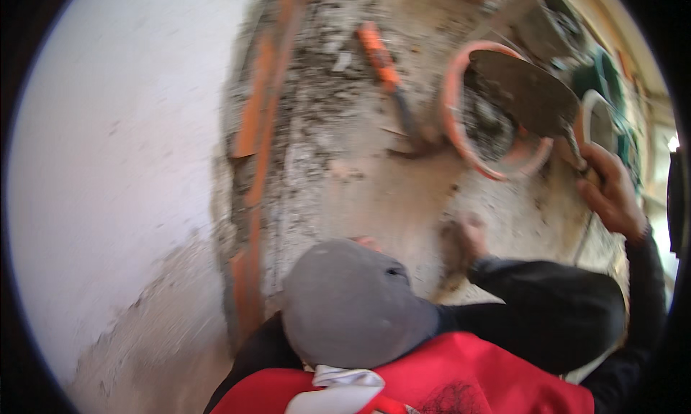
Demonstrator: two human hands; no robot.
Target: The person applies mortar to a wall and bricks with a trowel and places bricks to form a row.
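Fingers curled round its handle, the right hand (610, 191) is holding a trowel (529, 92) over an orange bucket (453, 108); left hand's grip: cannot tell.

The single fisheye view looks steeply down from head height, a grey cap (353, 306) and red garment (497, 371) close below it — the floor (360, 212) lies beyond. The pale wall (137, 126) curves along its left — trowel (529, 94) and tub (451, 101) sit farther off, upper right.

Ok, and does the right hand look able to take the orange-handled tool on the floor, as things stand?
Probably not directly: the right hand grips a trowel, and the bucket stands between it and the orange-handled tool.
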